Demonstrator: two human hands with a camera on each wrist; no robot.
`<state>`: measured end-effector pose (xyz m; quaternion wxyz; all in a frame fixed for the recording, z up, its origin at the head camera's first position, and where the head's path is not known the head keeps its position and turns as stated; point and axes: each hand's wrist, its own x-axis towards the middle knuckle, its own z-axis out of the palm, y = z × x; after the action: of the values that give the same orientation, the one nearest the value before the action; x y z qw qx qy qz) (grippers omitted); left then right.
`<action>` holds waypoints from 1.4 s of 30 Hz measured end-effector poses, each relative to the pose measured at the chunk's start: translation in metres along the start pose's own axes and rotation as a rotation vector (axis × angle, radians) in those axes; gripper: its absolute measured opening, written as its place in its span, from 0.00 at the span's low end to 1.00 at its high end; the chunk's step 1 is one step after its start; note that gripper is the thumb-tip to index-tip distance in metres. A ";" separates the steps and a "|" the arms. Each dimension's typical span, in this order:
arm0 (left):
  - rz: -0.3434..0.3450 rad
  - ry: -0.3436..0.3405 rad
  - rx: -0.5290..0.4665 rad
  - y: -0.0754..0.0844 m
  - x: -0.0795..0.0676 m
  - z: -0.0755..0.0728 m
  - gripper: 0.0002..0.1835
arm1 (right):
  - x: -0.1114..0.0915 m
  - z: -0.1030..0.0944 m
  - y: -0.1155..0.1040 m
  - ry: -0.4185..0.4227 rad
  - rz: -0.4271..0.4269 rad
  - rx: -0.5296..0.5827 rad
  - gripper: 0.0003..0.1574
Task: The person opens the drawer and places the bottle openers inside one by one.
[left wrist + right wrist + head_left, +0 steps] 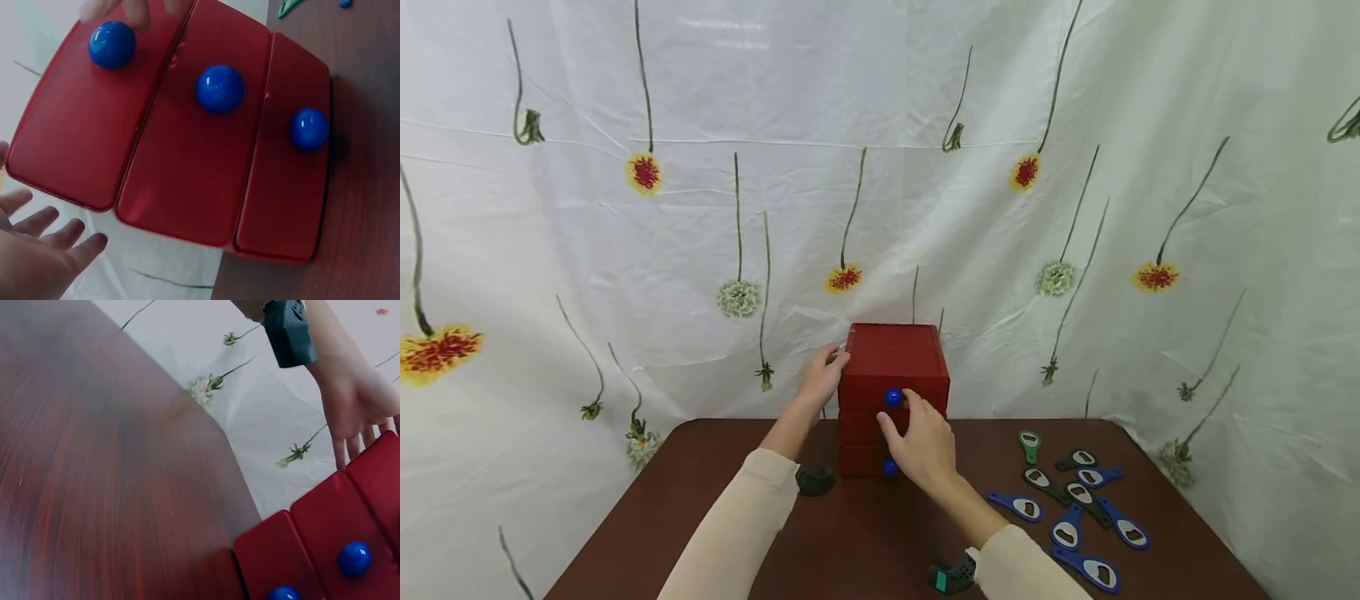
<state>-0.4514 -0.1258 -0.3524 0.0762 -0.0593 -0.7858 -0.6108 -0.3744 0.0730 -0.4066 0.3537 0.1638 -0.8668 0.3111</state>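
A red chest with three stacked drawers point(898, 354) stands at the back of the table, its drawers closed. Each drawer front bears a round blue knob, with the top knob point(892, 397) showing in the head view and the middle knob point(220, 89) in the left wrist view. My left hand point(822, 379) is at the chest's upper left side, fingers extended; whether they touch it I cannot tell. Close to the top knob is my right hand point(925, 437), thumb and fingers spread apart. In the left wrist view its blurred fingertips point(136, 11) appear beside that knob, not round it.
Several bottle openers lie on the right of the brown table point(700, 500), among them a green bottle opener point(1029, 446), blue ones such as this bottle opener point(1066, 529), and black ones. Behind the table hangs a white flowered cloth point(865, 217). Each wrist wears a dark camera.
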 end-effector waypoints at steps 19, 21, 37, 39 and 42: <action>-0.043 0.048 -0.289 -0.011 -0.001 0.020 0.27 | 0.015 0.059 0.014 0.369 0.058 0.162 0.20; -0.045 0.048 -0.285 -0.011 -0.002 0.020 0.27 | 0.014 0.062 0.014 0.376 0.070 0.190 0.20; -0.163 0.047 -0.377 -0.012 -0.001 0.011 0.26 | 0.003 0.067 0.005 0.450 0.161 0.209 0.20; -0.164 0.036 -0.393 -0.011 -0.002 0.010 0.26 | 0.002 0.066 0.005 0.457 0.150 0.219 0.20; -0.165 0.019 -0.409 -0.010 -0.003 0.009 0.27 | -0.002 0.066 0.006 0.461 0.130 0.240 0.19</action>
<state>-0.4509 -0.1196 -0.3649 0.0197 -0.0031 -0.6470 -0.7622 -0.4101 0.0347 -0.4470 0.4991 0.0731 -0.7290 0.4628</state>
